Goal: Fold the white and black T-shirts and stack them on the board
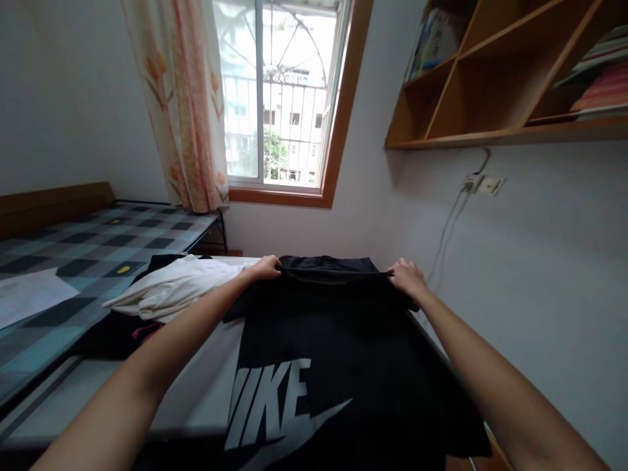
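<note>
A black T-shirt (333, 333) with a large grey "NIKE" print and swoosh is stretched out over a white tabletop, its hem hanging toward me past the near edge. My left hand (266, 267) pinches the shirt near its left shoulder. At the right shoulder, my right hand (407, 276) grips the cloth with closed fingers. Between both hands the upper edge is pulled taut, and some dark fabric lies just behind it. The fingertips are partly hidden by the cloth.
Left of the shirt lies a heap of white clothing (184, 284) and dark clothing (110, 335) on the white table (196, 386). A bed with a checked cover (147, 232) and a paper sheet (34, 294) stands beyond. A wooden shelf (490, 91) overhangs on the right wall.
</note>
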Tool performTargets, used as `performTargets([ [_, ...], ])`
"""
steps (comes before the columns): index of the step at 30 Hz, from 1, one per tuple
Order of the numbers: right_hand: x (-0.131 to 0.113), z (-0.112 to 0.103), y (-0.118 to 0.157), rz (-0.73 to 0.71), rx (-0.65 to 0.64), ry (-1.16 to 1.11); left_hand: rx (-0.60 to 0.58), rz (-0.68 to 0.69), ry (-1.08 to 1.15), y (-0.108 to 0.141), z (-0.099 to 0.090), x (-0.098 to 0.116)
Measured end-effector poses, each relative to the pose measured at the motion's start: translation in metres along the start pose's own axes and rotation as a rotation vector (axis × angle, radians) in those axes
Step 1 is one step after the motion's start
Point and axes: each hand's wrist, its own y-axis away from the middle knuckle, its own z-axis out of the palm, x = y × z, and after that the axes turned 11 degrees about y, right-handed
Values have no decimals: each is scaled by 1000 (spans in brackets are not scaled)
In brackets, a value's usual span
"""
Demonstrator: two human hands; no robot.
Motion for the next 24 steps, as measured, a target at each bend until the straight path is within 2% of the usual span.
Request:
performTargets([
  [3, -6, -1, 12, 73, 131, 61, 72, -3, -221, 5, 5, 2],
  [5, -7, -8, 20, 162, 104, 33, 155, -19, -308, 10, 3, 5],
  [7, -4, -13, 27, 237, 18, -85, 220, -54, -369, 16, -2, 7],
  [9, 0, -14, 36, 273, -84, -367, 209, -98, -271, 22, -7, 7],
  [12, 3, -15, 52, 285, -176, -1048, 110, -177, 209, 35, -14, 11],
  [14, 1, -22, 67, 327, -59, -1444, 126, -166, 562, 47, -18, 21],
  [16, -2, -37, 84, 405, 202, -1683, 252, -56, 758, 63, -26, 38],
  [18, -2, -58, 98, 482, 511, -1782, 396, 86, 769, 81, -37, 60],
  [20, 7, -77, 106, 452, 760, -1774, 552, 222, 729, 96, -54, 83],
  [21, 14, -85, 106, 403, 823, -1738, 622, 280, 709, 101, -64, 94],
  [22, 21, -90, 103, 347, 823, -1691, 693, 327, 685, 102, -74, 104],
  [24, 36, -93, 87, 252, 669, -1578, 819, 405, 620, 95, -94, 118],
])
